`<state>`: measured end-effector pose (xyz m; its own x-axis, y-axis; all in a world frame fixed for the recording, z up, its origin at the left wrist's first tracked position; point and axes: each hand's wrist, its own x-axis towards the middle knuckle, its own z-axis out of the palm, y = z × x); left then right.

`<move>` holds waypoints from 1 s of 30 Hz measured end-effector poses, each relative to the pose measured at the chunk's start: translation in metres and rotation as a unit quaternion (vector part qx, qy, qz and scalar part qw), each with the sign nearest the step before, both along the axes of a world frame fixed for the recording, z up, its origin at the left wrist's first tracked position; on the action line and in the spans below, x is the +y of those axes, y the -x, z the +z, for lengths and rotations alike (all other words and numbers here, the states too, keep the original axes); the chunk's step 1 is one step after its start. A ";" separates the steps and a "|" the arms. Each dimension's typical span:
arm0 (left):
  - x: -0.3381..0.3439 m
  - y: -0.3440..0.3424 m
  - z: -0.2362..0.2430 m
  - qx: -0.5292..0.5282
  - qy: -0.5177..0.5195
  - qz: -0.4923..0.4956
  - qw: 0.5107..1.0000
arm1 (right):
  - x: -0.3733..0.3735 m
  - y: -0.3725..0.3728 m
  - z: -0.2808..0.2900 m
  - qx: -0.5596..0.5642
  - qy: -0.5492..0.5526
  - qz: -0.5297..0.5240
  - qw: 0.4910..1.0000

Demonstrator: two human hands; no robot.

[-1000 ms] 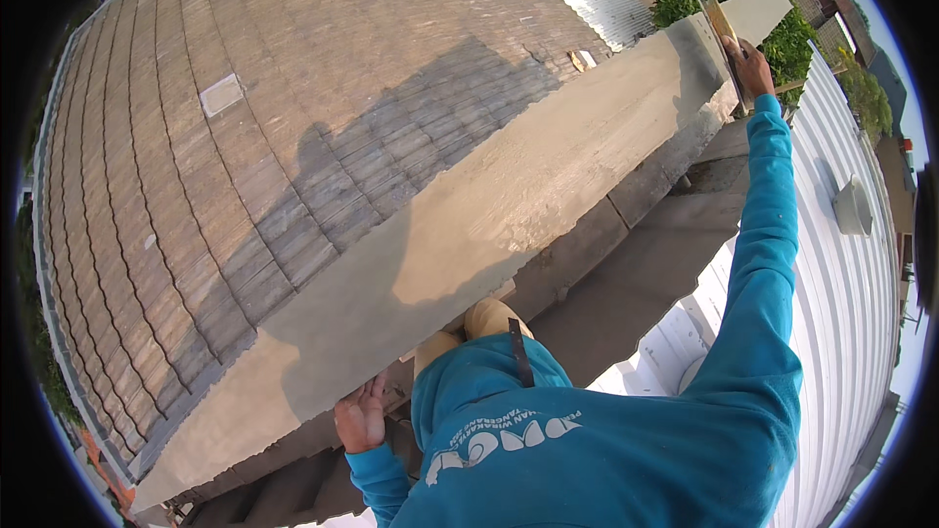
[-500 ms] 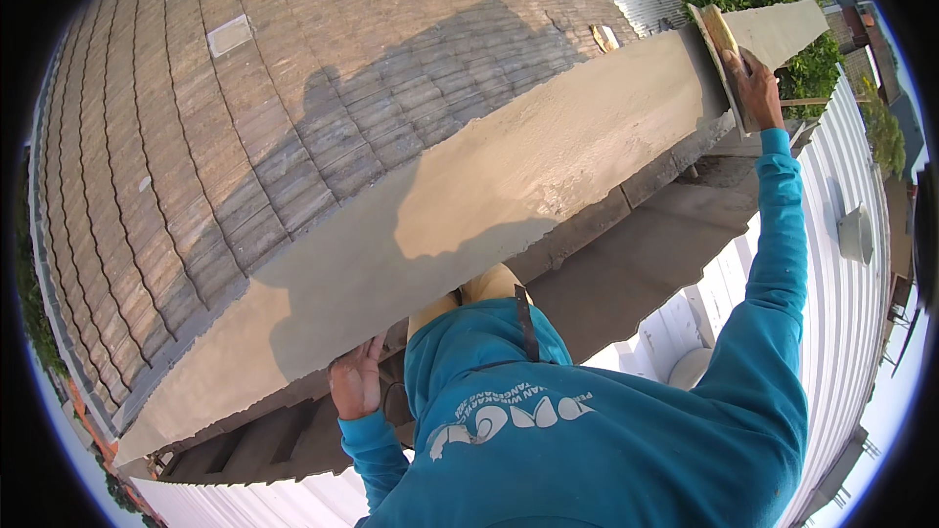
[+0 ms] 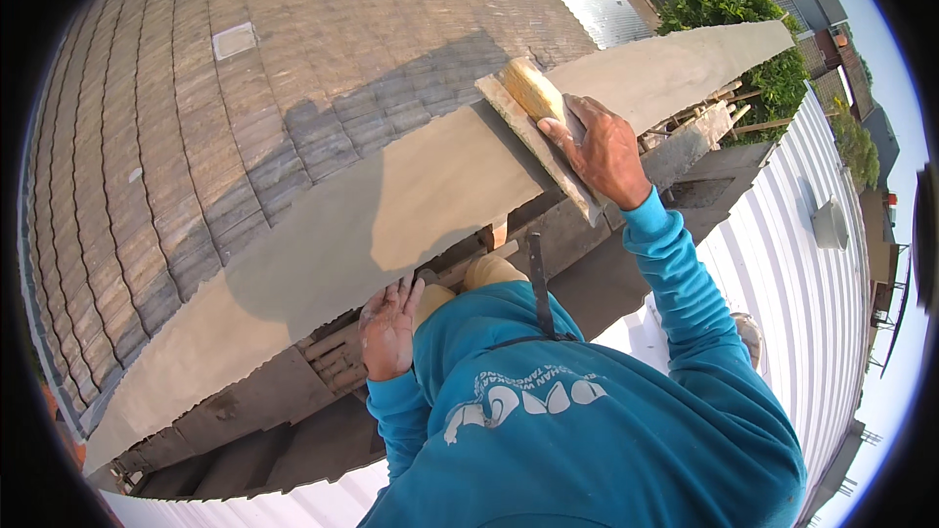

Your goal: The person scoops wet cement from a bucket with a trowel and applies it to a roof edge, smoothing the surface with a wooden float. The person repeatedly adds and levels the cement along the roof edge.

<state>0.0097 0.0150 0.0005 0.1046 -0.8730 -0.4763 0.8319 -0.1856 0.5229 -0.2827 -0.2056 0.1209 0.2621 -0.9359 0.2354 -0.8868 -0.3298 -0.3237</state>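
A long band of smooth grey-beige plaster [image 3: 440,181] runs from lower left to upper right. Across its middle stretch lies a wooden plastering float [image 3: 536,90] with a pale, thick handle. My right hand [image 3: 611,152] is closed round that handle, arm reaching forward to the right. The float's underside is hidden against the plaster. Beside my leg, my left hand [image 3: 389,328] has its fingers stretched out at the band's near edge, holding nothing visible; pale smears mark it. Whether its fingertips press on the edge, I cannot tell.
A brown tiled roof [image 3: 147,137] slopes beyond the band, with my shadow across it. White corrugated sheeting [image 3: 782,235] lies to the right, with a grey bucket-like object [image 3: 829,225] on it. Sticks and rubble [image 3: 694,132] sit by the band's right part, near a green tree [image 3: 719,5].
My right hand has drawn the float along the band from the far right end toward the middle, my arm bending. My left hand has shifted slightly up and right, and the view has moved.
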 end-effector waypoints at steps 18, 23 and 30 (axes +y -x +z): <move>0.034 -0.037 -0.004 -0.080 -0.050 0.144 0.985 | -0.006 -0.068 0.006 -0.400 -0.370 0.057 0.836; 0.026 -0.057 0.003 -0.064 -0.034 0.139 0.988 | -0.071 0.151 -0.015 -0.520 -0.208 -0.094 0.823; 0.018 -0.052 0.024 -0.150 -0.101 0.109 0.977 | -0.146 0.414 0.001 -0.481 -0.121 -0.245 0.833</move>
<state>0.0620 0.0326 0.0243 0.4392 -0.7057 -0.5560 0.6780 -0.1458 0.7205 -0.6968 -0.3520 0.1224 -0.3671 -0.9253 -0.0953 -0.1879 0.1741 -0.9667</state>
